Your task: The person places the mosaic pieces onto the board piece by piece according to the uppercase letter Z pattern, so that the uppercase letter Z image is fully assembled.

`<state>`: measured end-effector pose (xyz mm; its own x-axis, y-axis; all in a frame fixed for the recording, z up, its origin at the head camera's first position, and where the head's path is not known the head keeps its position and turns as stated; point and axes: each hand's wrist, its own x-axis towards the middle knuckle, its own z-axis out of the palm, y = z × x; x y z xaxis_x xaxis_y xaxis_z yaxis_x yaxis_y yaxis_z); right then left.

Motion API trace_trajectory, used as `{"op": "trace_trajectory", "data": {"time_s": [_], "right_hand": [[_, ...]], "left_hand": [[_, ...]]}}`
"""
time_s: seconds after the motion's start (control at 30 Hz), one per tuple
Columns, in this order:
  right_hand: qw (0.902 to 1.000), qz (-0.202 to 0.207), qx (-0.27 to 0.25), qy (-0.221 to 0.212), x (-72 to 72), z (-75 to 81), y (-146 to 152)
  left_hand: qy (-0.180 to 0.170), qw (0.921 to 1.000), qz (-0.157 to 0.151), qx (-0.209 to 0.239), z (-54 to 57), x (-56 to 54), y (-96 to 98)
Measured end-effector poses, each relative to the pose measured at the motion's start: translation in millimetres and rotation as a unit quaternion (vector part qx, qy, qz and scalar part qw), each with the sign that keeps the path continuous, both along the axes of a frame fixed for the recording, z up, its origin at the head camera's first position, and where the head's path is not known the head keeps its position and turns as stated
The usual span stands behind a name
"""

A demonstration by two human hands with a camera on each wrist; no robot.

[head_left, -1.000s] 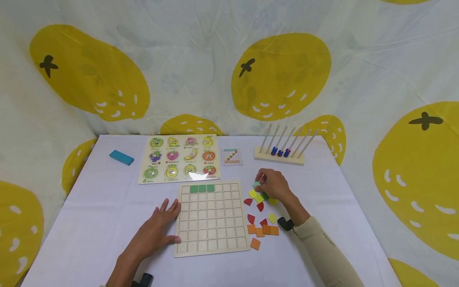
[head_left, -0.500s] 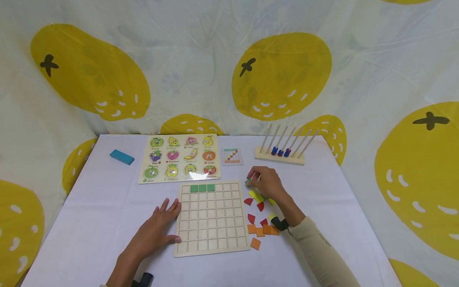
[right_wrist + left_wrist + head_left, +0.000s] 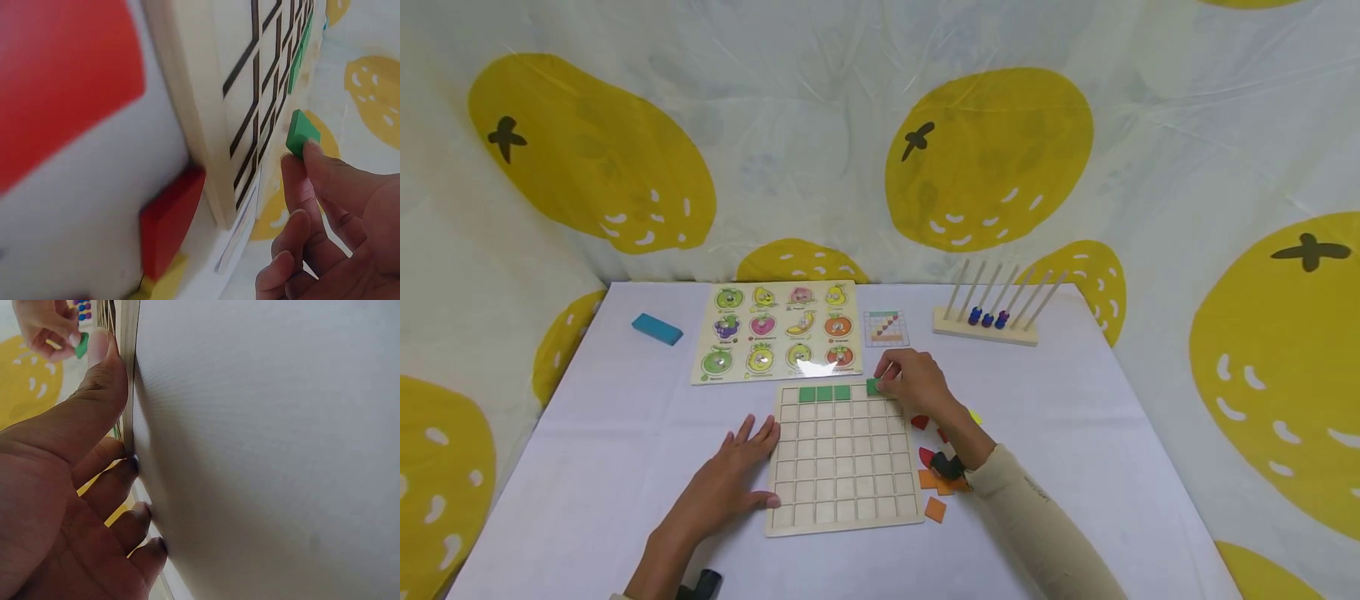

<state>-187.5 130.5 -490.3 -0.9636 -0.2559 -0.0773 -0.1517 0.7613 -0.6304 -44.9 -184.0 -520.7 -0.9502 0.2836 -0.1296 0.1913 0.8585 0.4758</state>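
Between thumb and fingertips my right hand point(image 3: 917, 382) pinches a green square tile point(image 3: 301, 132), over the top row of the wooden grid board point(image 3: 845, 467), toward its right corner. Three green square tiles point(image 3: 824, 393) lie side by side in that top row, left of the held one. My left hand point(image 3: 728, 473) rests at the board's left edge, fingers spread, with thumb and fingertips touching the rim. In the left wrist view, the thumb point(image 3: 103, 387) lies along the board's side.
Red quarter-circle pieces point(image 3: 921, 422), orange square tiles point(image 3: 936, 509) and a yellow tile point(image 3: 975, 417) lie right of the board, partly under my right arm. Behind are a fruit puzzle point(image 3: 778, 332), a pattern card point(image 3: 887, 329), a peg stand point(image 3: 985, 327) and a blue block point(image 3: 657, 328).
My right hand has moved left from the loose pieces to the board's upper right, carrying a green tile. My left hand has stayed in place at the board's edge.
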Motion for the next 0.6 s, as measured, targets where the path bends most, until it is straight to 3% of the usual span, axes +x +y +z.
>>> {"op": "trace_trajectory", "data": {"time_s": [0.6], "right_hand": [[0.9982, 0.027, 0.054, -0.006, -3.3, -5.8, -30.4]], "left_hand": [[-0.016, 0.9998, 0.008, -0.006, -0.2, -0.6, 1.7]]}}
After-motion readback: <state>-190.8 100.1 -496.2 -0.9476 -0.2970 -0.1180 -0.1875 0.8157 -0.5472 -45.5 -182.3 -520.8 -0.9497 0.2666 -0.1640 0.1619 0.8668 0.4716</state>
